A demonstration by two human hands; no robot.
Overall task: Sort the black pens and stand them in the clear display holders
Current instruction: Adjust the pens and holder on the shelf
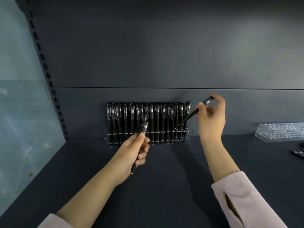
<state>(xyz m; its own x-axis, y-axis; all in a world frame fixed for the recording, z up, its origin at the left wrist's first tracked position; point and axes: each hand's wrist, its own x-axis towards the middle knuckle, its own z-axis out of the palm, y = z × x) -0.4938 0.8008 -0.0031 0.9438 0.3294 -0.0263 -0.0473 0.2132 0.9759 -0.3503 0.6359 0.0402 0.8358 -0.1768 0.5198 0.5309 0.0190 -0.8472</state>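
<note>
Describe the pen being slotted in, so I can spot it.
Find the clear holder packed with black pens against the back wall. At its right end, the right hand pinches one pen. Unlike its upright neighbours, it slants, tip at the holder.

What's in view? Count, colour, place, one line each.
filled holder: one, clear, back centre.
standing pens: many, uncountable, black, upright in filled holder.
second holder: one, clear, far right.
loose pens: few, black, lying at right edge.
shelf: one, dark grey, under everything.
slotted upright: one, dark, left.
wall panel: one, pale blue, starred, left.
left grip: holds spare pens, apparently two, black, before filled holder.
right grip: pinches tilted pen, one, black, tip at holder's right end.
</note>
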